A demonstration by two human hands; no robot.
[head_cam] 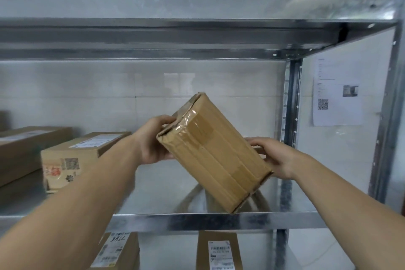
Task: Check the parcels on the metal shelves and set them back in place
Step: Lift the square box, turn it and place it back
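Note:
A brown cardboard parcel (215, 151) wrapped in clear tape is held tilted in the air above the middle metal shelf (197, 220). My left hand (153, 140) grips its upper left end, fingers curled round the taped edge. My right hand (274, 155) holds the lower right end from behind, fingers wrapped on the far side. No label shows on the face turned towards me.
Two labelled parcels (81, 155) (24, 149) lie on the same shelf at the left. Two more parcels (116, 252) (219, 252) stand on the shelf below. An upright post (289, 116) and a paper notice (337, 92) are at the right.

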